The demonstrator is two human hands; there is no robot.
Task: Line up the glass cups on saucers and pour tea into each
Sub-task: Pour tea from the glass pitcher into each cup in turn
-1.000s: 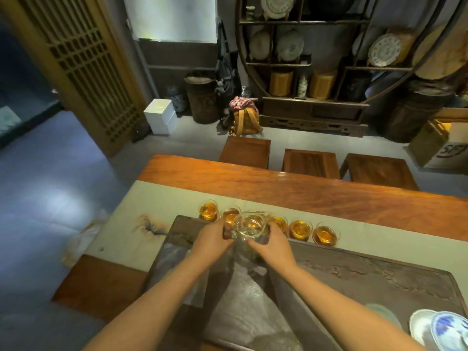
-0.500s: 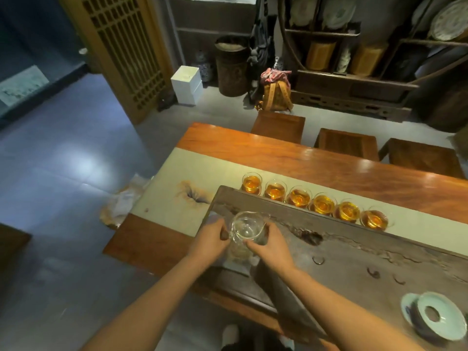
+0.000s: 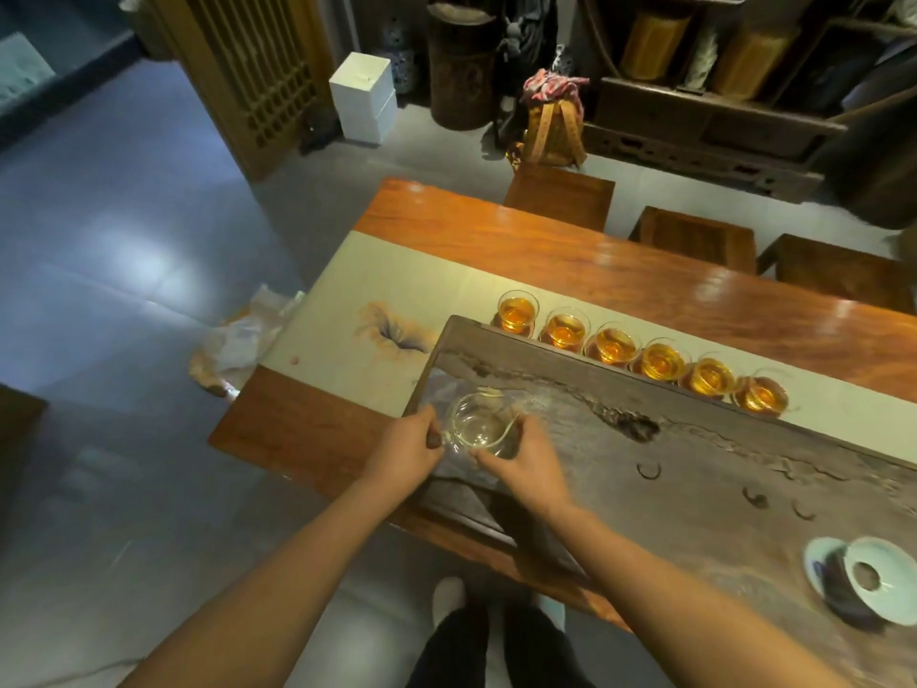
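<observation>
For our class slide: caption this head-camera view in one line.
Both hands hold a glass pitcher near six filled cups.

The room is dim and warm-toned. Soft overhead light leaves pale glare patches on the grey floor [image 3: 124,260] and bright streaks on the polished worktop [image 3: 620,270]. The shelves [image 3: 719,67] sit in deep shadow. Detail is soft and smeared throughout, and wide-angle distortion bends the edges.

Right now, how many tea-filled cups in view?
6, in one row on the runner along the tray's far edge. None seem hidden.
</observation>
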